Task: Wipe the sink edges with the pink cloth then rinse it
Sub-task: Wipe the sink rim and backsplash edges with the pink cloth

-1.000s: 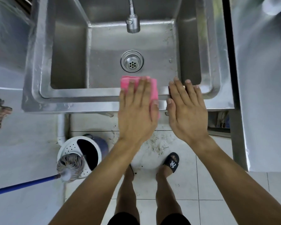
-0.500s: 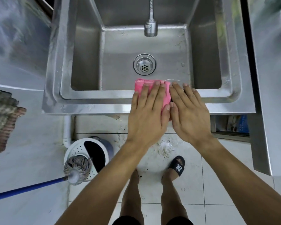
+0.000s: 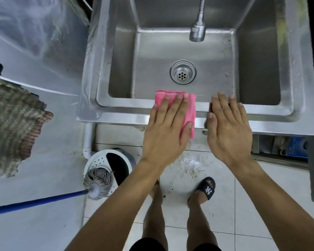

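A folded pink cloth [image 3: 190, 109] lies over the front edge of the steel sink [image 3: 125, 115], near its middle. My left hand [image 3: 168, 129] lies flat on the cloth with fingers spread and presses it onto the rim. My right hand [image 3: 228, 127] rests flat and empty on the same edge, a little to the right of the cloth. The faucet head [image 3: 197, 32] hangs over the basin and no water runs. The drain [image 3: 182, 74] sits in the basin floor beyond the cloth.
A white mop bucket [image 3: 100, 158] with a mop head [image 3: 98, 180] on a blue handle stands on the floor at the lower left. A worn woven rag [image 3: 13, 124] lies on the left counter. A steel surface borders the sink on the right.
My left hand and the cloth have slid left along the front edge, away from my right hand; a gap now separates them. The view has shifted a little.
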{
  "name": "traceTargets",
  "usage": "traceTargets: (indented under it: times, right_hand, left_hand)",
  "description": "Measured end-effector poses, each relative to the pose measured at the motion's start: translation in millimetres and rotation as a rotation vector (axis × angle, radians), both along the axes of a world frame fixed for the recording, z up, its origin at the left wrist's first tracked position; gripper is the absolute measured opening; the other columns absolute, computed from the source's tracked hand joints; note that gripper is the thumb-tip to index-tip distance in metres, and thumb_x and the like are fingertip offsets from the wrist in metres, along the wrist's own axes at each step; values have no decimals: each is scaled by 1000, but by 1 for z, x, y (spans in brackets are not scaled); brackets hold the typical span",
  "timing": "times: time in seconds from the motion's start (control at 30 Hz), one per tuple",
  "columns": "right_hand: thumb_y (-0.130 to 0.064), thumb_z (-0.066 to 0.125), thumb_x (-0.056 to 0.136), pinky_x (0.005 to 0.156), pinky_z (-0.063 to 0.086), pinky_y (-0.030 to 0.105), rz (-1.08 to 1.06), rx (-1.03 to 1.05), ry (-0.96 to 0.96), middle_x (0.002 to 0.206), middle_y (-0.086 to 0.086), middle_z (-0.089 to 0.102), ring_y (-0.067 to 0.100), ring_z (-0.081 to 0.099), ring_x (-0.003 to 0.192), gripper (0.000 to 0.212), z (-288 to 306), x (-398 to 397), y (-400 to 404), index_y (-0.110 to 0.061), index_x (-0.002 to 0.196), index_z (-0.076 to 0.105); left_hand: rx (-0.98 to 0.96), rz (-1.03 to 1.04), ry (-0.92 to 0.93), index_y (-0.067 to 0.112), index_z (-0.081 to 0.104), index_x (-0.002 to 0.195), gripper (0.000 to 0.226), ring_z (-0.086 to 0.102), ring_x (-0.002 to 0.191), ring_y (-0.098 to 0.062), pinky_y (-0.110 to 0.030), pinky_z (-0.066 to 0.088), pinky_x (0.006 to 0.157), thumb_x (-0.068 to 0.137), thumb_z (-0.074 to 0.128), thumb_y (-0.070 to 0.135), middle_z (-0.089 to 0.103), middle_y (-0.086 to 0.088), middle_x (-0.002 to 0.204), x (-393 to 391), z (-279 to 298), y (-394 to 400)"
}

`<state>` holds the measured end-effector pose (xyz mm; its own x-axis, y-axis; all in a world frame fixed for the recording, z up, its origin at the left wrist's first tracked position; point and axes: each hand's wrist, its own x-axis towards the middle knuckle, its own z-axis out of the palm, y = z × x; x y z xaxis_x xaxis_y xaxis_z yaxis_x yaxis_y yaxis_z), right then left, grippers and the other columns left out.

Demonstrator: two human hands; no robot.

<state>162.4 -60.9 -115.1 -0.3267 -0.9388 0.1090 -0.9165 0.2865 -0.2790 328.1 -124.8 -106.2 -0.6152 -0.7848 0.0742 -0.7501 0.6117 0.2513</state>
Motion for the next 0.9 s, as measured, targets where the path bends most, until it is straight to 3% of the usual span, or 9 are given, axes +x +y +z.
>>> traceTargets:
  times: [0.07,0.23,0.33,0.4,0.53,0.73,0.8,0.9]
  right_hand:
    - [-30,24,110,129,15,46,13,18,-10,164,13,36,32,26,156,55,2,1,0,-6,156,39]
    - [-32,24,110,128,18,49,129,55,-9,165,14,34,32,24,156,56,6,35,-21,-5,156,39]
    - [-33,25,111,129,17,49,235,85,15,167,13,29,33,22,157,55,2,78,-45,-5,158,35]
    - [-33,24,111,129,18,50,288,90,14,166,13,30,34,24,156,56,1,100,-60,-5,159,34]
    - [-34,22,111,129,19,48,348,87,20,167,11,29,30,23,157,57,-1,103,-70,-7,159,33]
    - [-33,24,110,128,20,49,328,66,31,165,13,32,31,25,156,56,3,110,-70,-5,157,38]
    - [-33,25,110,128,20,49,359,59,32,166,14,31,31,25,156,56,3,122,-75,-4,157,37]
    - [-33,29,110,128,22,50,409,59,37,166,14,31,32,26,156,55,2,146,-88,-4,157,37]
  left_hand:
    - [-15,-49,-34,12,35,158,59,27,154,-29,-50,18,127,108,28,42,37,-8,163,39,-2,-13]
    - [-3,146,-140,12,34,159,59,23,155,-30,-50,11,128,108,23,40,37,-11,163,150,5,-67]
    - [-15,249,-74,13,28,160,59,13,156,-27,-47,-1,128,108,18,39,29,-10,165,129,6,-58]
    - [-33,155,-44,14,27,161,57,11,156,-28,-48,-2,129,110,19,37,26,-8,166,107,4,-43]
    - [-49,-192,-57,11,36,158,56,25,155,-30,-53,24,124,109,33,37,34,-8,165,146,-3,-69]
    - [-81,-407,-235,17,34,159,56,20,157,-24,-52,18,126,107,32,38,32,-3,165,224,11,-145]
    - [-51,-240,-164,15,34,159,56,17,157,-25,-54,19,126,107,31,35,32,-5,165,215,9,-129]
    - [29,209,-43,9,23,162,60,8,159,-28,-53,13,127,107,28,33,22,-10,169,177,1,-70]
